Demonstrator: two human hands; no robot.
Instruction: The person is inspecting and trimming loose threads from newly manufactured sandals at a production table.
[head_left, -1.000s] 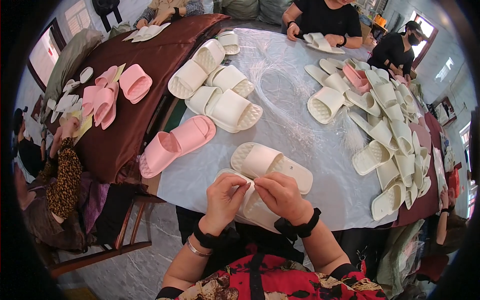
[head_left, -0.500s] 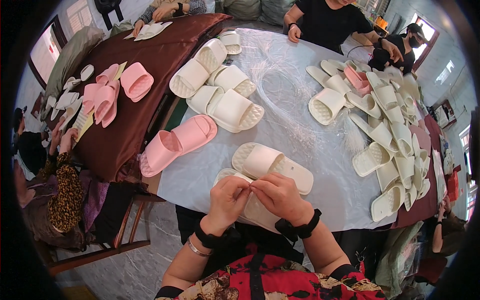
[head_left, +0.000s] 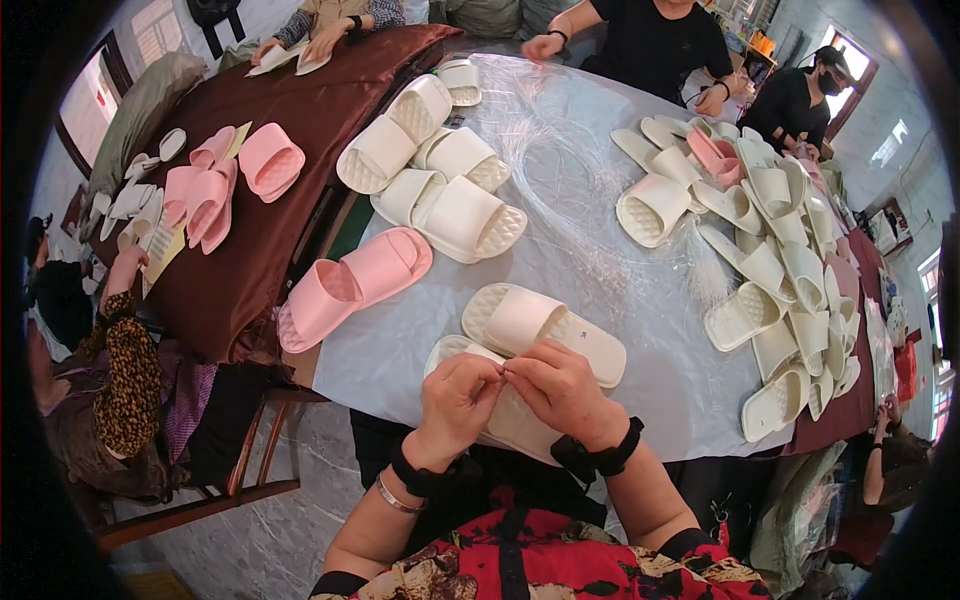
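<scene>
1. Where the table's near edge met the person, the left hand (head_left: 458,392) and right hand (head_left: 560,388) were drawn together, fingertips touching, pinching something too small to make out.
2. Both hands rested on a cream slipper (head_left: 500,420) lying at the table edge, largely hidden beneath them.
3. Just beyond, a second cream slipper (head_left: 540,328) lay sole-side partly showing, touching the first.
4. To the left, a pair of pink slippers (head_left: 352,282) sat at the edge of the pale table cover (head_left: 620,250).
5. Farther off lay a cluster of cream slippers (head_left: 440,180), and to the right a long heap of cream slippers (head_left: 790,280).
</scene>
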